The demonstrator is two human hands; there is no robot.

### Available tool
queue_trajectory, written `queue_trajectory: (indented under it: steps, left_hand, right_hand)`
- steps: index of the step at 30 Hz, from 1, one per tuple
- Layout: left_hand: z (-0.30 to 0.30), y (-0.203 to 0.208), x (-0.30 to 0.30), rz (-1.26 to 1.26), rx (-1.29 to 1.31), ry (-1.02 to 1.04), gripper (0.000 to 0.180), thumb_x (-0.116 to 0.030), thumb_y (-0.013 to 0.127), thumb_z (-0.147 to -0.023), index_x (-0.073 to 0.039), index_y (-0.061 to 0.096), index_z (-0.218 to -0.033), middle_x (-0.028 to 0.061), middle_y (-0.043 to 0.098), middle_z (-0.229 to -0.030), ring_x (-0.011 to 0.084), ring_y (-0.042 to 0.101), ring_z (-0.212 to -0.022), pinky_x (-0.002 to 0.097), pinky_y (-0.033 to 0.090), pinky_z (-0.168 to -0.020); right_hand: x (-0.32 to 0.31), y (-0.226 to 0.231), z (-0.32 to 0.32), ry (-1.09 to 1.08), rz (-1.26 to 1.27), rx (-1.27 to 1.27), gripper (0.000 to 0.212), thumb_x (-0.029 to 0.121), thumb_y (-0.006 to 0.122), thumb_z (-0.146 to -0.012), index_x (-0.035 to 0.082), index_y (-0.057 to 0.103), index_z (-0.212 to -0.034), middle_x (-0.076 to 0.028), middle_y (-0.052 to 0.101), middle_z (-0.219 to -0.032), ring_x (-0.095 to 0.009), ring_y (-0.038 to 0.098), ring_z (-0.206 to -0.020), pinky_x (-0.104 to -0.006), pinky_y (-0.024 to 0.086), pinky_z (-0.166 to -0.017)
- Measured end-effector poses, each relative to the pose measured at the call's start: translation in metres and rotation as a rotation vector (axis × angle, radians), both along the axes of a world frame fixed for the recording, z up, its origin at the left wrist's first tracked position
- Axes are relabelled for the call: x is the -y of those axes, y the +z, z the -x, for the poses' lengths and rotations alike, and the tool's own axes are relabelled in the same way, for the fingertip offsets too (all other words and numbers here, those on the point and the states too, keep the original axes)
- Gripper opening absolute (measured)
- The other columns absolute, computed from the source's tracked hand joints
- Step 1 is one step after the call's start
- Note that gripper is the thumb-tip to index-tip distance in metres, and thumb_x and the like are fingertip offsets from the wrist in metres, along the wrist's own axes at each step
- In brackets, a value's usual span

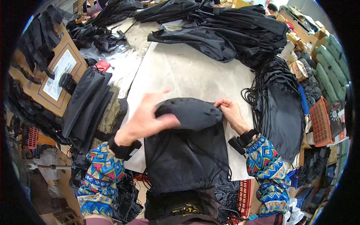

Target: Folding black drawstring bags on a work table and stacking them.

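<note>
A black drawstring bag (187, 159) lies in front of me, its lower part hanging over the table's near edge, with cords showing at both sides. Its far end is folded or bulged into a rounded flap (193, 112). My right hand (230, 114) pinches the right corner of that flap between thumb and fingers. Over the flap's left end is my left hand (152, 116), smeared by motion, its thumb and fingers apart. Whether it touches the fabric I cannot tell. Patterned sleeves and dark wrist bands cover both forearms.
Black bags with cords (279, 108) are stacked at the right, and more black fabric (232, 30) is heaped along the far side. At left are folded black bags (88, 105) and a cardboard box (56, 75). An orange basket (321, 122) stands far right. Another person (93, 7) is at the back.
</note>
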State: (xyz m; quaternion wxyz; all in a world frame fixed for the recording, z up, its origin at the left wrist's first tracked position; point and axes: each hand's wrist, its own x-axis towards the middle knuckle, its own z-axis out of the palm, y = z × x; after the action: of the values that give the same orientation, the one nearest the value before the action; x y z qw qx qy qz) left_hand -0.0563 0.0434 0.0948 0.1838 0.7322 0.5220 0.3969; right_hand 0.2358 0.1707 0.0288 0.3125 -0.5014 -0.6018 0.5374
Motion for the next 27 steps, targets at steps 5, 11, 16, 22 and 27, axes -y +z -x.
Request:
queue_trajectory:
  steps: [5,11,16,22,27]
  left_hand:
    - [-0.020,-0.002,-0.032,-0.024,-0.200,-0.035,0.042,-0.016,0.070,-0.074,-0.004,0.059,-0.113,0.0195,0.062,-0.106,0.0379,0.059,-0.099,0.0423,0.047,-0.088]
    - [-0.015,0.005,-0.043,0.079,-0.039,-0.013,0.034,-0.006,0.065,-0.075,-0.002,0.061,-0.109,0.0198,0.065,-0.098,0.0347,0.063,-0.093,0.0385,0.050,-0.081]
    - [-0.021,0.008,-0.025,-0.042,0.043,-0.181,0.049,0.005,0.050,-0.075,-0.004,0.055,-0.124,0.0228,0.057,-0.120,0.0370,0.056,-0.112,0.0400,0.045,-0.096]
    - [0.003,0.002,0.008,0.174,-0.022,-0.282,0.063,0.014,0.045,-0.071,-0.005,0.052,-0.130,0.0173,0.049,-0.137,0.0331,0.042,-0.131,0.0365,0.034,-0.109]
    - [-0.023,-0.054,0.028,0.140,-0.221,-0.490,0.053,0.010,0.048,-0.072,0.003,0.051,-0.125,0.0197,0.047,-0.137,0.0352,0.035,-0.135,0.0404,0.031,-0.112]
  right_hand:
    - [0.038,0.011,0.001,-0.188,-0.600,0.433,0.017,-0.003,0.053,-0.079,-0.001,0.054,-0.096,-0.013,0.057,-0.080,-0.022,0.057,-0.070,-0.0322,0.046,-0.063]
    - [0.103,0.054,0.019,0.863,-0.955,0.899,0.060,0.002,0.054,-0.078,0.005,0.041,-0.137,-0.014,0.056,-0.096,-0.025,0.060,-0.082,-0.0354,0.050,-0.070]
    - [0.099,0.056,0.078,1.128,-1.128,0.839,0.076,0.006,0.056,-0.077,0.017,0.030,-0.147,-0.014,0.051,-0.095,-0.024,0.060,-0.066,-0.0343,0.052,-0.053]
    - [0.096,0.024,0.064,0.932,-0.978,0.821,0.031,0.007,0.055,-0.079,-0.001,0.061,-0.108,-0.018,0.058,-0.094,-0.031,0.063,-0.083,-0.0368,0.053,-0.068]
    - [0.101,0.025,0.022,0.732,-1.091,0.778,0.032,0.006,0.057,-0.076,0.000,0.060,-0.108,-0.016,0.060,-0.103,-0.032,0.059,-0.098,-0.0386,0.051,-0.080]
